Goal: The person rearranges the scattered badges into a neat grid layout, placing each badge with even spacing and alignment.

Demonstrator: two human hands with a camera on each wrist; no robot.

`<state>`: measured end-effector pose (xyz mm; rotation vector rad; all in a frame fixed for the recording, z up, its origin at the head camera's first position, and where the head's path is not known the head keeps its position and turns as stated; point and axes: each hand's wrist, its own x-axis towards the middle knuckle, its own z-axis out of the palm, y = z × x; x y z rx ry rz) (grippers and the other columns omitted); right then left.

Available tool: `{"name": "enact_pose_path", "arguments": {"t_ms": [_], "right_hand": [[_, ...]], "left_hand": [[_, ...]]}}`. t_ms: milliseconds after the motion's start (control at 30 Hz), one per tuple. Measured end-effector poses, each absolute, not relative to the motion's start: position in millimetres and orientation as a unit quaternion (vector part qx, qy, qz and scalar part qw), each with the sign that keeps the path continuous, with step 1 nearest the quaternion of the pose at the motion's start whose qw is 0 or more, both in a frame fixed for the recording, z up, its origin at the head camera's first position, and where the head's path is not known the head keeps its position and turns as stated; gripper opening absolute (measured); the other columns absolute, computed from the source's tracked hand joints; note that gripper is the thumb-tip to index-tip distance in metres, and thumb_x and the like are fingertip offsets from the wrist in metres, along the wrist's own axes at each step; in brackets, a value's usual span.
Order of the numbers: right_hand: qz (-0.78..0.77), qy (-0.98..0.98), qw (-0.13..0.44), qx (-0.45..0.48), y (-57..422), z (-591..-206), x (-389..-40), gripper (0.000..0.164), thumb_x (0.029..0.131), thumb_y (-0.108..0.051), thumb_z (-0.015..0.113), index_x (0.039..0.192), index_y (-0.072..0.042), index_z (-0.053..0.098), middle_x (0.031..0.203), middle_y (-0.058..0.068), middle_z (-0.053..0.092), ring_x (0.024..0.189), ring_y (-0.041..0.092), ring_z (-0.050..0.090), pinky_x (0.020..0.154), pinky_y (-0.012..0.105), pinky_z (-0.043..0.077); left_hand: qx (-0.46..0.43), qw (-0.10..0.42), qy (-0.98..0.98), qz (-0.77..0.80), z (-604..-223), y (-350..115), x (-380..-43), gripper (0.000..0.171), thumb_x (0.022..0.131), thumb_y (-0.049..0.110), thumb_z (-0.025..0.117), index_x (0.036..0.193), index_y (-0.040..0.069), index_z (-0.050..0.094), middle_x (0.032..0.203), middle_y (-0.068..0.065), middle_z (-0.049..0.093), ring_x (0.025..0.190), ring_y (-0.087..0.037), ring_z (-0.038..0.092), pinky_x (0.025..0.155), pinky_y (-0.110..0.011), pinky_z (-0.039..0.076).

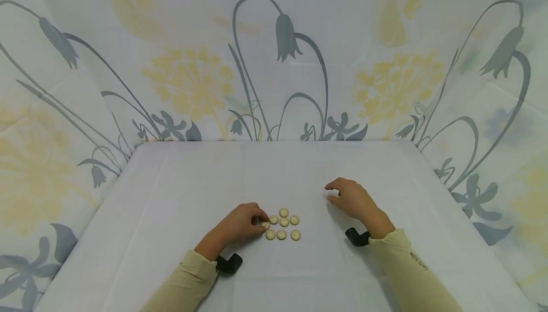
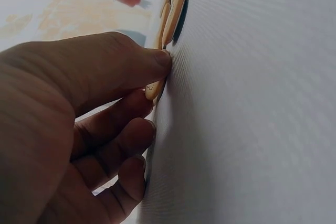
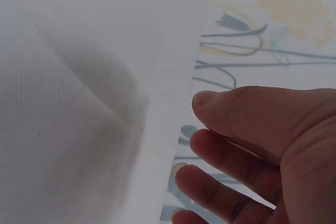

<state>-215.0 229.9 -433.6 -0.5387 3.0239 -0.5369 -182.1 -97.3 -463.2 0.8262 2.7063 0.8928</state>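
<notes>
Several small round wooden buttons point(image 1: 284, 222), pale tan with small dark marks, lie flat in a loose cluster on the white cloth. At the cluster's left edge my left hand point(image 1: 240, 224) pinches one wooden button point(image 2: 153, 88) between thumb and index finger, low against the cloth. The left wrist view shows that button mostly covered by the thumb, with another button point(image 2: 174, 18) just beyond it. Right of the cluster, my right hand point(image 1: 353, 199) hovers over the cloth with relaxed, slightly bent fingers, holding nothing. The right wrist view shows the thumb and fingertips point(image 3: 205, 103) apart.
A white cloth point(image 1: 197, 174) covers the table. Behind it and at both sides rise fabric walls point(image 1: 274, 88) printed with grey and yellow flowers. Black wrist mounts point(image 1: 229, 264) are on both wrists, close over the cloth.
</notes>
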Motion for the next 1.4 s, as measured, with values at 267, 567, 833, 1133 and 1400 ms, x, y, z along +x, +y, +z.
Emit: {"name": "enact_pose_path", "arguments": {"t_ms": [267, 567, 833, 1133, 1400], "right_hand": [[-0.178, 0.964, 0.013, -0.195, 220, -433, -211, 0.026, 0.089, -0.014, 0.068, 0.113, -0.005, 0.069, 0.115, 0.011, 0.067, 0.087, 0.022, 0.065, 0.078, 0.039, 0.053], [-0.180, 0.961, 0.026, -0.207, 206, -436, -204, 0.026, 0.088, -0.014, 0.069, 0.113, -0.008, 0.070, 0.115, 0.007, 0.067, 0.087, 0.019, 0.064, 0.077, 0.036, 0.052], [-0.184, 0.959, 0.030, -0.213, 195, -438, -198, 0.026, 0.087, -0.015, 0.070, 0.112, -0.010, 0.070, 0.114, 0.003, 0.067, 0.087, 0.017, 0.064, 0.077, 0.034, 0.051], [-0.186, 0.955, 0.035, -0.230, 183, -439, -192, 0.026, 0.086, -0.015, 0.071, 0.112, -0.010, 0.070, 0.113, 0.002, 0.068, 0.086, 0.016, 0.064, 0.078, 0.034, 0.051], [-0.175, 0.952, 0.033, -0.247, 174, -440, -188, 0.025, 0.086, -0.017, 0.071, 0.111, -0.011, 0.071, 0.112, 0.001, 0.068, 0.087, 0.016, 0.065, 0.078, 0.034, 0.052]], "left_hand": [[0.266, 0.086, 0.910, 0.306, -465, -98, -184, 0.015, 0.085, 0.016, 0.074, 0.099, 0.012, 0.075, 0.084, 0.008, 0.060, 0.077, -0.006, 0.052, 0.069, -0.023, 0.045], [0.265, 0.092, 0.909, 0.308, -466, -98, -184, 0.014, 0.085, 0.017, 0.074, 0.098, 0.013, 0.076, 0.085, 0.008, 0.060, 0.077, -0.007, 0.053, 0.069, -0.024, 0.045], [0.264, 0.101, 0.907, 0.312, -465, -99, -183, 0.016, 0.086, 0.017, 0.073, 0.100, 0.012, 0.075, 0.085, 0.007, 0.059, 0.078, -0.007, 0.052, 0.069, -0.024, 0.045], [0.266, 0.101, 0.907, 0.310, -463, -98, -182, 0.017, 0.085, 0.017, 0.073, 0.102, 0.011, 0.075, 0.085, 0.006, 0.059, 0.078, -0.007, 0.052, 0.069, -0.024, 0.044], [0.270, 0.102, 0.909, 0.302, -461, -98, -181, 0.019, 0.086, 0.018, 0.073, 0.103, 0.010, 0.075, 0.085, 0.006, 0.059, 0.077, -0.007, 0.052, 0.070, -0.024, 0.045]]}}
